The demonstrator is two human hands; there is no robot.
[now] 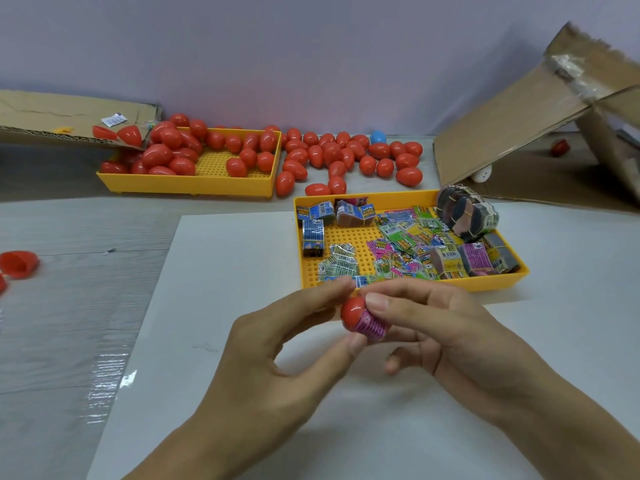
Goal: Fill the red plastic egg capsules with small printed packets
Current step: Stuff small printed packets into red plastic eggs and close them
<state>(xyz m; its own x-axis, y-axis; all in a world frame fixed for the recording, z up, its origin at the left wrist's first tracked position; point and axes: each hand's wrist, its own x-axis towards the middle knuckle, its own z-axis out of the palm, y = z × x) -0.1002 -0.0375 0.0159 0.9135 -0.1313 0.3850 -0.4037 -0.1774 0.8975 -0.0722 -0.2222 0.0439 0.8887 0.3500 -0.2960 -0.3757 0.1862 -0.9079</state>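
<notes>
My left hand [277,355] pinches a red egg capsule half [353,311] between thumb and fingers, above the white sheet [221,306]. My right hand [446,334] pinches a rolled pink printed packet [372,329] whose end sits in the capsule half's mouth. Just beyond my fingers stands a yellow tray [408,199] with several loose and bundled printed packets [405,244]. Many shut red egg capsules [332,154] lie farther back on the table and in a second yellow tray [194,183].
Open red capsule halves [19,263] lie at the left edge. Flat cardboard [62,116] sits back left with two red halves on it. An opened cardboard box [540,109] leans at the back right. One blue egg [377,136] lies among the red ones.
</notes>
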